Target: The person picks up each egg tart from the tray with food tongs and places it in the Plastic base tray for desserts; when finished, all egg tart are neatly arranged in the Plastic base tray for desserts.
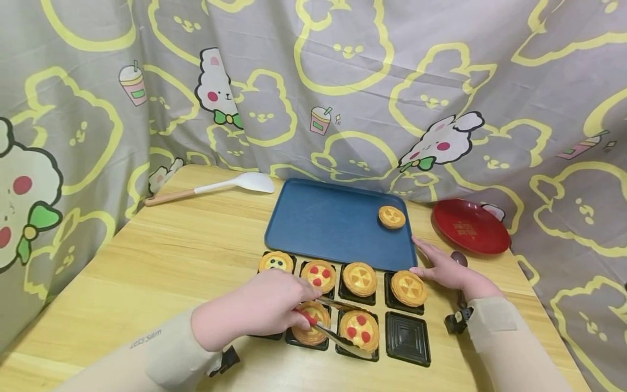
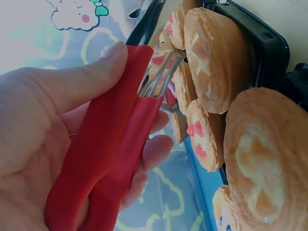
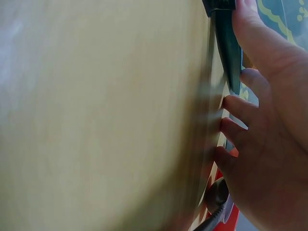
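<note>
My left hand (image 1: 264, 302) grips tongs with red handles (image 2: 110, 130). Their metal arms lie on either side of a tart with red heart pieces (image 1: 362, 329) in the front row; whether they touch it I cannot tell. That tart sits on a black square holder. Under my left hand is another tart (image 1: 313, 332), partly covered. My right hand (image 1: 443, 268), fingers extended, touches the right edge of the blue tray (image 1: 323, 218). Close to its thumb a yellow-topped tart (image 1: 409, 288) sits on its holder.
One tart (image 1: 392, 217) lies on the tray's right side. A bare black holder (image 1: 407, 337) ends the front row. A red plate (image 1: 470, 226) stands at right, with a dark spoon (image 1: 459, 258) behind my right hand. A white spatula (image 1: 252, 182) lies far left.
</note>
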Demonstrator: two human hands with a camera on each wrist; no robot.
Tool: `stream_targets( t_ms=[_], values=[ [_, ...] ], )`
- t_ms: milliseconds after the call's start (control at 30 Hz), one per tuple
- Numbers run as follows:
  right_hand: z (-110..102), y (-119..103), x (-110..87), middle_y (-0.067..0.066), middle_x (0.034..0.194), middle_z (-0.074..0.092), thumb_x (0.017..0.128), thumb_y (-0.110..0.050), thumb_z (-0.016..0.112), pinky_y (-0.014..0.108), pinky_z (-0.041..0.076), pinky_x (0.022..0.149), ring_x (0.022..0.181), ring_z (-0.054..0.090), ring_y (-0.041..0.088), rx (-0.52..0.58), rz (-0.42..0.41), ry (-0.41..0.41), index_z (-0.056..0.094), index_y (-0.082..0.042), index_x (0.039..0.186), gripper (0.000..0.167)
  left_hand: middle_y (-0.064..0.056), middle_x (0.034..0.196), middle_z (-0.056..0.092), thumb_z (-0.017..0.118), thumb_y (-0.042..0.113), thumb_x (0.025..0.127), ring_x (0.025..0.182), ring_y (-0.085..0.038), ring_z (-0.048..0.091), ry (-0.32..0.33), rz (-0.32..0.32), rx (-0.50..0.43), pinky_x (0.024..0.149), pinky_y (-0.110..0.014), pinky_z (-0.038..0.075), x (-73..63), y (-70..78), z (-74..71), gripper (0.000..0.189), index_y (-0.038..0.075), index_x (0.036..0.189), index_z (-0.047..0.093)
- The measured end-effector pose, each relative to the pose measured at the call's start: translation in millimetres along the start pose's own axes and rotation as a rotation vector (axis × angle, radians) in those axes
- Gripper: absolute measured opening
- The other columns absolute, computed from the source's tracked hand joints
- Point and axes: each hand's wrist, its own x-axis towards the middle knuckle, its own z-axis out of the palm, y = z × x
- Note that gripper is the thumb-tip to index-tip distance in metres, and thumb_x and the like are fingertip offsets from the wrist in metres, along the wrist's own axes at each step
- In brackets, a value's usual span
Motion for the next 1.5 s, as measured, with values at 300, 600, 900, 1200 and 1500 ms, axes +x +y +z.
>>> stream_targets(
  t_ms=[300, 600, 900, 1200, 1500],
  values=[
    [-1, -2, 0.6, 0.038, 0.15, 0.023, 0.091, -0.033, 0.072, 0.072, 0.02, 0.102, 0.135, 0.021, 0.058, 0.011, 0.032, -0.014, 0.023, 0.008, 0.152, 0.088, -0.008, 0.131, 0.062, 0.077, 0.049, 0.08, 0.118, -0.024, 0.06, 0.147, -0.029, -0.08, 0.099, -0.041, 0.046, 11.2, -15.8, -31.1, 0.073, 0.006, 0.137, 0.059],
    [-1, -1, 0.2, 0.039, 0.149, 0.025, 0.091, -0.032, 0.072, 0.072, 0.023, 0.1, 0.133, 0.023, 0.059, 0.01, 0.006, -0.006, 0.023, 0.008, 0.153, 0.088, 0.004, 0.068, 0.058, 0.064, 0.054, 0.092, 0.057, -0.014, 0.05, 0.205, -0.196, -0.096, 0.054, -0.03, 0.041, 86.1, -67.4, -59.2, 0.038, 0.016, 0.087, 0.065],
    [-1, -1, 0.4, 0.035, 0.152, 0.023, 0.091, -0.032, 0.072, 0.069, 0.019, 0.105, 0.137, 0.021, 0.055, 0.024, 0.045, -0.023, 0.023, 0.007, 0.153, 0.088, -0.002, 0.072, 0.05, 0.067, 0.052, 0.091, 0.061, -0.018, 0.046, 0.071, -0.304, -0.053, 0.057, -0.03, 0.036, 164.4, -82.7, -39.7, 0.042, 0.011, 0.082, 0.059],
    [-5, -6, -0.6, 0.032, 0.154, 0.024, 0.092, -0.034, 0.071, 0.067, 0.021, 0.106, 0.138, 0.022, 0.053, -0.01, 0.058, -0.024, 0.024, 0.007, 0.153, 0.087, -0.002, 0.076, 0.055, 0.071, 0.043, 0.091, 0.063, -0.016, 0.049, -0.01, -0.306, -0.095, 0.059, -0.03, 0.04, 204.6, -83.8, -17.9, 0.033, 0.011, 0.086, 0.062],
    [-1, 2, -0.6, 0.033, 0.152, 0.026, 0.092, -0.035, 0.071, 0.07, 0.023, 0.102, 0.135, 0.024, 0.056, -0.015, 0.018, -0.003, 0.023, 0.004, 0.154, 0.087, -0.004, 0.085, 0.061, 0.069, 0.036, 0.094, 0.067, -0.017, 0.052, -0.041, -0.295, -0.164, 0.06, -0.03, 0.042, 217.8, -85.1, -1.7, 0.026, 0.011, 0.094, 0.063]
  ],
)
